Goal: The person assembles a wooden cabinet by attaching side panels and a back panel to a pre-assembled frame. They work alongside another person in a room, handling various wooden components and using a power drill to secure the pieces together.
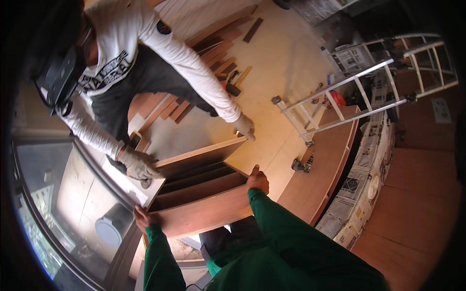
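Observation:
Between me and a co-worker is a brown wooden shelf unit [204, 211], a box-like frame with several parallel boards inside. My left hand [144, 219] grips its near left corner, fingers bent over the edge. At the near right corner my right hand [258, 180] is closed on the frame, with the thumb up. Across from me, the co-worker's gloved hand [139, 165] is at the far left corner. Their other gloved hand [245, 127] is by the far right corner; whether it touches the wood is hard to tell.
An aluminium ladder [359, 87] leans at the right. A cordless drill [303, 165] sits on a long curved wooden panel [310, 194], beside a paper-covered ledge [357, 206]. Loose planks [218, 53] lie on the floor behind the co-worker. Glass with a dark frame [104, 177] runs along the left.

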A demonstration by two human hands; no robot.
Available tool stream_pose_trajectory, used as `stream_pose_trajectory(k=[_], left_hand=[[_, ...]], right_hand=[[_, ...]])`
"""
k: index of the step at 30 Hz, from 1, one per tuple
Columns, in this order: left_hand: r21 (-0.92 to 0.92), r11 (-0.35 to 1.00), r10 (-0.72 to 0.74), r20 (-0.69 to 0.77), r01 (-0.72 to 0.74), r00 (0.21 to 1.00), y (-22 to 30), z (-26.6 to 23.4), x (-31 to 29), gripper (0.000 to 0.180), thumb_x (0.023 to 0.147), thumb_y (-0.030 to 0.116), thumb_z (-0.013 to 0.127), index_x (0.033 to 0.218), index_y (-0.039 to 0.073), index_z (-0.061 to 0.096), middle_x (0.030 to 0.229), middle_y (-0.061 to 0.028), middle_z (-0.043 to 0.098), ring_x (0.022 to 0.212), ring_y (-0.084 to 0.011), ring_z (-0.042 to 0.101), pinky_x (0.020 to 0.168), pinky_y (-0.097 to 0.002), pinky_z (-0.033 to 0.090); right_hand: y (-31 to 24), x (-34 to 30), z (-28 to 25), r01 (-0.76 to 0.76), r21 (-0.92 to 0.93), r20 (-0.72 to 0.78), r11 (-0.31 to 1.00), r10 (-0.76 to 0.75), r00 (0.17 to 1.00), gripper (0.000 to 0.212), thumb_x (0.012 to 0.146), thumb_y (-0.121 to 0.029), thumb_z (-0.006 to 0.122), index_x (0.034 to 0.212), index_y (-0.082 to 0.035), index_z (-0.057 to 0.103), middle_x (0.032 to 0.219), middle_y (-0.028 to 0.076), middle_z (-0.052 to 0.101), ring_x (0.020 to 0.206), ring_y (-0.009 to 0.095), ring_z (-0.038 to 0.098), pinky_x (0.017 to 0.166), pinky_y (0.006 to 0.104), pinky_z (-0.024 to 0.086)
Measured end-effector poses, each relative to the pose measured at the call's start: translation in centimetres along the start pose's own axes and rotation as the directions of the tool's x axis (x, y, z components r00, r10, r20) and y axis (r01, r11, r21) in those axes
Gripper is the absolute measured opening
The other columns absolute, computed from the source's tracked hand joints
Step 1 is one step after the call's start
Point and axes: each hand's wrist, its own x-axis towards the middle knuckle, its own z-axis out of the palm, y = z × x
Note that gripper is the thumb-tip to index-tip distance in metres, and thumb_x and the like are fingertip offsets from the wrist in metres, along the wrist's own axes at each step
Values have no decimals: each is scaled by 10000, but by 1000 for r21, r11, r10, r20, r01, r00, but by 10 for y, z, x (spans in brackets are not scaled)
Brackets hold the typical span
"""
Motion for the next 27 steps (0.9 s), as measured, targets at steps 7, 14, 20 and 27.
stream_pose_trajectory(k=[7,14,20,27], left_hand=[[160,987,3,-23,1,1000,1,4,-5,672,970,575,284,1180,27,613,1068,-205,662,1020,-390,604,881,-480,449],[232,972,-18,6,16,1000,-10,8,9,799,925,675,262,1043,-16,644,1030,-244,649,991,-417,588,878,-503,434],[275,931,-283,125,241,951,33,-32,-23,928,898,731,126,1188,-36,559,1211,-271,564,1094,-424,543,925,-575,385],[-529,375,926,246,-761,285,113,-18,-179,568,1008,465,294,1169,-12,555,1199,-200,526,1137,-342,484,989,-469,362]], right_hand=[[13,-3,-24,35,253,123,967,-68,990,729,903,-662,307,1168,-62,627,1117,195,659,1089,371,598,964,434,437],[99,36,12,268,804,-175,531,-219,960,729,911,-637,366,1256,-23,553,1250,217,577,1198,355,514,1029,421,372],[198,-122,-55,518,619,-354,591,-379,855,612,920,-477,506,1336,-29,477,1310,233,521,1222,383,479,1031,461,374],[231,-227,-121,862,357,-559,360,-657,506,672,934,-430,482,1448,-34,307,1465,279,307,1350,425,308,1109,504,227]])
